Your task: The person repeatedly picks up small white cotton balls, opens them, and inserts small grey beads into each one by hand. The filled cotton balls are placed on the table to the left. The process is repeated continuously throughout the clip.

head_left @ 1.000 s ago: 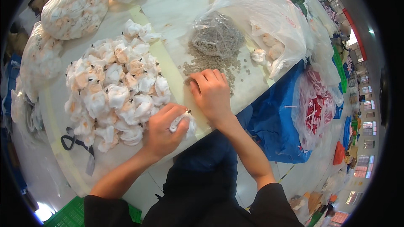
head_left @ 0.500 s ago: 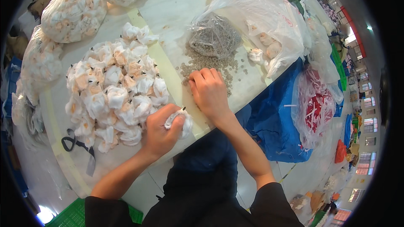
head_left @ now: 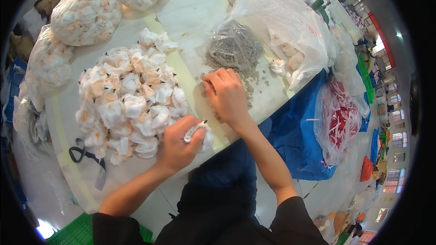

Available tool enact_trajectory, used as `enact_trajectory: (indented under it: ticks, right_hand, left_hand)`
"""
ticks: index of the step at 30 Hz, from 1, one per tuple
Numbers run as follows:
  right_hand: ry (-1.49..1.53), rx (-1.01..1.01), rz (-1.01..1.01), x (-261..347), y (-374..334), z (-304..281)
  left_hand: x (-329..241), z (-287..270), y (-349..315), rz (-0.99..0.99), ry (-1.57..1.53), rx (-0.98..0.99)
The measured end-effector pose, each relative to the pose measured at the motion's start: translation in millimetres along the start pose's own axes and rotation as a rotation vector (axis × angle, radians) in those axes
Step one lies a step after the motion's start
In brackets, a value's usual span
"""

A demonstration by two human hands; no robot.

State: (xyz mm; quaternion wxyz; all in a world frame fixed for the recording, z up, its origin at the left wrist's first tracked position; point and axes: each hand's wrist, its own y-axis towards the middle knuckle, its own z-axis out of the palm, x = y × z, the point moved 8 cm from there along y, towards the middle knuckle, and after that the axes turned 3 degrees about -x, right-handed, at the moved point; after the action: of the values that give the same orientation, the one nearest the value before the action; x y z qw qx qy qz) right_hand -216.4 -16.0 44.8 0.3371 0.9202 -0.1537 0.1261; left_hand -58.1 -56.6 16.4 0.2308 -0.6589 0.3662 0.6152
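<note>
In front of you stands a white table (head_left: pixel 181 27), and pale yellow strips (head_left: pixel 193 102) run across its top. On your left side, a wide heap of white and peach fabric flowers (head_left: pixel 127 100) lies on it, many with small dark tips. Nearer to you, beside this heap, there is a dark looped strap (head_left: pixel 101 179). Behind the heap, toward the far left, two full clear bags (head_left: pixel 86 16) rest side by side, with similar pale flowers inside. On your right, small grey-brown beads (head_left: pixel 250 86) are scattered around a clear bag of beads (head_left: pixel 236 45). Next to it lies a large translucent bag (head_left: pixel 281 9), its mouth toward you.
</note>
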Motion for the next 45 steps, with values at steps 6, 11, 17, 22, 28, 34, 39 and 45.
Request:
enact_trajectory:
  ticks: [6,11,17,22,28,34,39,45]
  right_hand:
    - [0.052,0.069,0.062,-18.4,16.5,17.4]
    - [0.045,0.21,0.056,-24.7,22.5,26.1]
    - [0.012,0.208,-0.005,-20.8,23.6,30.6]
    - [-0.168,0.257,-0.074,-15.4,24.3,42.6]
    - [-0.163,0.21,-0.182,-20.1,21.4,38.6]
    - [0.939,0.302,0.578,1.7,-27.2,-25.8]
    - [1.323,0.39,0.754,27.8,-79.7,-20.5]
    - [1.324,0.329,0.754,23.8,-86.9,-17.3]
  left_hand:
    - [-2.5,-1.4,0.5,-0.015,-0.019,-0.01]
    - [-2.0,-2.3,-0.4,0.007,-0.023,-0.025]
    - [3.1,-0.1,-2.1,-0.039,-0.064,-0.032]
    - [4.9,0.7,-2.9,-0.055,-0.05,-0.011]
    - [4.7,5.4,-1.8,-0.036,-0.006,0.021]
    - [18.1,6.2,-3.1,-0.221,-0.183,0.076]
    - [18.4,9.0,-4.1,-0.196,-0.196,0.114]
    - [8.1,7.2,3.3,0.007,0.001,0.138]
